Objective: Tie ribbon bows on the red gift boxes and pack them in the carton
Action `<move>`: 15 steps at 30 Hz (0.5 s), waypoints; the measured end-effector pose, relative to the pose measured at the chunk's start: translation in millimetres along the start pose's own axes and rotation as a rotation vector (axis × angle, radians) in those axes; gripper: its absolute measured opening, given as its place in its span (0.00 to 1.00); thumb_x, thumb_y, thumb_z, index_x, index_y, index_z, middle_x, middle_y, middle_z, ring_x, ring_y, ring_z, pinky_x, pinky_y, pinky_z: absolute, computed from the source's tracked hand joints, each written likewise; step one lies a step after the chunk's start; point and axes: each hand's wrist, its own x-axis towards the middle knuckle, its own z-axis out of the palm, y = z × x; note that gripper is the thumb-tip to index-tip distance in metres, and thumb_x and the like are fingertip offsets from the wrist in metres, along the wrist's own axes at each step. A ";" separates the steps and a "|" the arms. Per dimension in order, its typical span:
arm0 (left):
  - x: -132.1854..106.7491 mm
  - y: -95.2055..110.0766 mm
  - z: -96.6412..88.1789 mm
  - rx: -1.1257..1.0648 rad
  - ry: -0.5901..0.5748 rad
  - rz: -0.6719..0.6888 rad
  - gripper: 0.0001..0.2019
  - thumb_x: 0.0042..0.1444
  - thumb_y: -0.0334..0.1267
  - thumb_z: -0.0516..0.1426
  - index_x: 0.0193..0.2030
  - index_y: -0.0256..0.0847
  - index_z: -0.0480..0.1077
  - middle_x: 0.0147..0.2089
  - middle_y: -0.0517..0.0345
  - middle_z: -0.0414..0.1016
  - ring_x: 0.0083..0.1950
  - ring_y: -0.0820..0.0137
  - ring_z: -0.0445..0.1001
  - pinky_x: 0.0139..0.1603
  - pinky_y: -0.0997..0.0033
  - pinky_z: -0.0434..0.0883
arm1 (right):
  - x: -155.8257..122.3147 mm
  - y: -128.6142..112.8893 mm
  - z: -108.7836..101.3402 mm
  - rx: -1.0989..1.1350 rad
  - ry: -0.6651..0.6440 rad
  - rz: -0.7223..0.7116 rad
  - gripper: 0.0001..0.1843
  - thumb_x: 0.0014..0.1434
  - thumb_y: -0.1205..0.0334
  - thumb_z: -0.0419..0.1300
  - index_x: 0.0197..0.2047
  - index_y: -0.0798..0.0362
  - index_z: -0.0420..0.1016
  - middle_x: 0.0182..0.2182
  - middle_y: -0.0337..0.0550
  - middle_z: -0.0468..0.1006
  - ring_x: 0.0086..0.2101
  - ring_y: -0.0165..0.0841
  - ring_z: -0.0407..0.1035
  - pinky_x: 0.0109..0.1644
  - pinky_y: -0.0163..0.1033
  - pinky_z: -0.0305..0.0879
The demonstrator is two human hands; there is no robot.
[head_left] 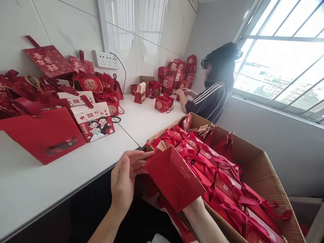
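A red paper gift box (pixel 174 179) is tilted in front of me, its folded base with small gold print facing me. My right hand (pixel 195 206) supports it from behind and below; the fingers are hidden by the box. My left hand (pixel 123 180) is at the box's left side, fingers stretched out and fingertips at its edge. Just beyond the hands stands a large cardboard carton (pixel 272 179) packed with rows of red gift boxes (pixel 225 187) tied with red ribbons.
Many red gift bags and boxes (pixel 63 135) crowd the left of the white table (pixel 106 162). A co-worker (pixel 215 91) handles a small red box at the far end, near stacked red boxes (pixel 174 74). A socket strip (pixel 106 60) is on the tiled wall; a barred window (pixel 283 60) is at right.
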 end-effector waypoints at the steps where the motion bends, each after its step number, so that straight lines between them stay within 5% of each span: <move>1: 0.0 2.2 1.2 0.029 -0.038 0.036 0.25 0.51 0.59 0.53 0.42 0.38 0.69 0.41 0.48 0.76 0.38 0.62 0.75 0.32 0.68 0.73 | -0.2 -1.8 0.0 0.042 0.009 0.070 0.13 0.50 0.50 0.62 0.29 0.51 0.79 0.27 0.43 0.81 0.26 0.38 0.75 0.30 0.42 0.73; 4: -2.3 9.0 8.4 0.267 -0.100 0.129 0.25 0.40 0.55 0.63 0.41 0.40 0.71 0.40 0.52 0.74 0.37 0.64 0.73 0.29 0.74 0.71 | -0.3 -5.5 0.0 0.153 0.047 0.310 0.13 0.50 0.51 0.61 0.30 0.52 0.79 0.29 0.42 0.82 0.28 0.36 0.75 0.33 0.41 0.73; 7: -4.3 12.2 15.2 0.370 -0.060 0.081 0.14 0.52 0.49 0.57 0.34 0.40 0.73 0.31 0.56 0.73 0.30 0.69 0.71 0.25 0.76 0.67 | 0.1 -6.5 -1.7 0.186 0.059 0.349 0.13 0.50 0.52 0.61 0.30 0.53 0.79 0.29 0.42 0.82 0.29 0.35 0.75 0.36 0.40 0.72; 11: -3.7 6.8 12.8 0.163 -0.110 -0.034 0.22 0.56 0.55 0.49 0.40 0.38 0.72 0.38 0.50 0.75 0.36 0.63 0.73 0.28 0.72 0.69 | 0.0 -7.9 -5.6 0.199 0.077 0.329 0.13 0.49 0.53 0.61 0.32 0.53 0.78 0.31 0.43 0.81 0.31 0.37 0.75 0.37 0.42 0.72; 15: -2.1 -2.9 4.8 0.140 -0.336 0.033 0.34 0.48 0.67 0.49 0.47 0.38 0.69 0.46 0.46 0.72 0.46 0.55 0.71 0.35 0.68 0.72 | -2.3 -16.7 -11.5 0.119 0.155 0.269 0.18 0.50 0.48 0.60 0.37 0.53 0.76 0.34 0.44 0.81 0.31 0.39 0.74 0.36 0.43 0.71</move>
